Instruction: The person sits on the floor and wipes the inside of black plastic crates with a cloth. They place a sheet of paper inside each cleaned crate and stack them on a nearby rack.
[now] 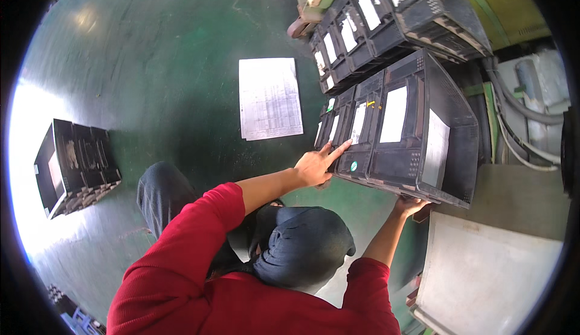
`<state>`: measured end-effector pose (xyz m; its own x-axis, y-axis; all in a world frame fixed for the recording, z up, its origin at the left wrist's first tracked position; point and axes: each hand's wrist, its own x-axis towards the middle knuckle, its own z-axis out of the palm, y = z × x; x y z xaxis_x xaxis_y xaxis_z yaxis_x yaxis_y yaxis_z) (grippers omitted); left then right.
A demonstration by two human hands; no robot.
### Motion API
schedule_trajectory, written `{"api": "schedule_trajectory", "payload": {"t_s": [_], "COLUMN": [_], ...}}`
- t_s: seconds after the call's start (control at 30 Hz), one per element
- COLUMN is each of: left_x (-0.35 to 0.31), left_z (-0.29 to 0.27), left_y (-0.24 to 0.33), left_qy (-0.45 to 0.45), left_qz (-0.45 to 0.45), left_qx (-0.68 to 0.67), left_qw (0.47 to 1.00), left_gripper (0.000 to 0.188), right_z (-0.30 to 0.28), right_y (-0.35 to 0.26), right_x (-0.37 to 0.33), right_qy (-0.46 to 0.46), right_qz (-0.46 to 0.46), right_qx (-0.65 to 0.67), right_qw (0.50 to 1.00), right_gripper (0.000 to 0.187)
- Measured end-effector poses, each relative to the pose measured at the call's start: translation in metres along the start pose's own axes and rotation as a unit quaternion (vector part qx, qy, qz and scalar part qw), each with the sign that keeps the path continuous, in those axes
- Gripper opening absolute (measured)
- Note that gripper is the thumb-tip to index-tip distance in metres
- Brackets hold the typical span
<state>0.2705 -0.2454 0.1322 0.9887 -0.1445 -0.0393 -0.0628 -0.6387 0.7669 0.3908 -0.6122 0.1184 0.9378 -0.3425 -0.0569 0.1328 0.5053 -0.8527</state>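
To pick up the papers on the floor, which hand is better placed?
The left hand, probably: on the labelled side of the black crate stack, it's nearer the papers. The right hand is farther off, at the stack's edge.

The person shows 2 hands, the left hand (314, 167) and the right hand (412, 204), plus 2 red sleeves (187, 232). Black crates form 3 stacks: 1 near stack (393, 164), 1 far stack (380, 39) and 1 left stack (83, 169). The near stack bears 4 white labels (394, 114) and 2 green stickers (353, 166). At least 2 paper sheets (270, 99) overlap. There is 1 visible caster wheel (296, 28).
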Motion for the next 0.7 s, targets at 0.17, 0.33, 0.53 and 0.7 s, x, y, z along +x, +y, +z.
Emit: {"api": "schedule_trajectory", "payload": {"t_s": [0.17,0.33,0.53,0.7], "left_x": [0.003,0.009,-0.011,-0.023], "left_z": [0.031,0.02,-0.021,-0.084], "left_y": [-0.002,0.015,-0.012,0.072], "left_qy": [-0.026,-0.072,0.147,0.119], "left_qz": [-0.033,-0.018,-0.09,-0.096], "left_qx": [0.006,0.074,-0.128,-0.57], "left_qw": [0.999,0.994,0.977,0.808], "left_gripper": [0.103,0.095,0.035,0.031], "right_z": [0.022,-0.009,0.012,0.206], "right_y": [0.018,0.002,-0.052,-0.062], "right_x": [0.032,0.075,-0.05,-0.225], "right_qy": [0.03,0.052,0.26,-0.213], "right_qz": [0.099,0.122,-0.342,-0.418], "right_qx": [0.071,-0.084,-0.37,-0.368], "right_qw": [0.992,0.988,0.824,0.803], "right_gripper": [0.051,0.048,0.037,0.048]}}
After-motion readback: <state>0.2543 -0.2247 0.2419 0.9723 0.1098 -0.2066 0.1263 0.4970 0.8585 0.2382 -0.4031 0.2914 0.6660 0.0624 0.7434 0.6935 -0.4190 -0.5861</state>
